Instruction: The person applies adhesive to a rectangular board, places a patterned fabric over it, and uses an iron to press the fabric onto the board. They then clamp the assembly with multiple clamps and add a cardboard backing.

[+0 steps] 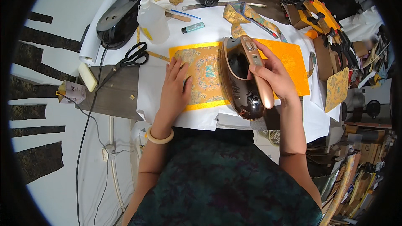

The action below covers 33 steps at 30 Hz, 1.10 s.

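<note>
My right hand (274, 71) is wrapped round the handle of a dark, glossy iron (243, 94) with gold-coloured trim. The iron rests over a patterned gold brocade piece (205, 73), hiding part of it. Beneath the brocade lies a bright orange-yellow sheet (295, 65), which shows along its edges and to the right. My left hand (175, 84) lies flat on the brocade's left side, fingers stretched out, holding nothing. White paper (153, 83) is spread under all of this on the table.
Black scissors (130, 60), a clear squeeze bottle (153, 23) and a black glossy iron stand (121, 21) are at the left. A small teal box (193, 27) and a brocade strip (234, 16) lie farther back. Clamps (335, 33) crowd the right; a cable (86, 129) hangs at left.
</note>
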Motion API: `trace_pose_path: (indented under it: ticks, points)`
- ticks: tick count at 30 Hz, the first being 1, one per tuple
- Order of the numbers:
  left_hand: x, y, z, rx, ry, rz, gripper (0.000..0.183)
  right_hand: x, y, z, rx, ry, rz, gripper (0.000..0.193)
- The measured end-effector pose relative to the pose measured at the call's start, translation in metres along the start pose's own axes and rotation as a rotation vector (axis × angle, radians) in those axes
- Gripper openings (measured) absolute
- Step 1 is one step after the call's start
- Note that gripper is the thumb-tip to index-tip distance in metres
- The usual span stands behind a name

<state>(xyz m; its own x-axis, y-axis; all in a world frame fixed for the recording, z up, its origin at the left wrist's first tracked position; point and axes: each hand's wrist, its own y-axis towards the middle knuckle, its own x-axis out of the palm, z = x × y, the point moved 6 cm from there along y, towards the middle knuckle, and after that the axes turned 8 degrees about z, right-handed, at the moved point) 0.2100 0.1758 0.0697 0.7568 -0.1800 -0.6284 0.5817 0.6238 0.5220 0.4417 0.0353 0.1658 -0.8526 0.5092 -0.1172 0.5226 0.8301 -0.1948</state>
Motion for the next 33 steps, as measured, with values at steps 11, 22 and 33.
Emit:
trace_pose_path:
  ticks: [11, 22, 33]
  points:
    - [0.008, -0.007, 0.037, 0.143, 0.122, -0.187, 0.074, 0.004, 0.041, -0.045, -0.364, -0.901, -0.027, 0.065]
    - [0.008, -0.006, 0.044, 0.188, 0.168, -0.207, 0.086, 0.038, 0.131, -0.063, -0.793, -1.236, -0.329, 0.051]
    - [0.008, -0.006, 0.045, 0.213, 0.199, -0.186, 0.089, 0.033, 0.132, -0.068, -0.950, -1.273, -0.337, 0.043]
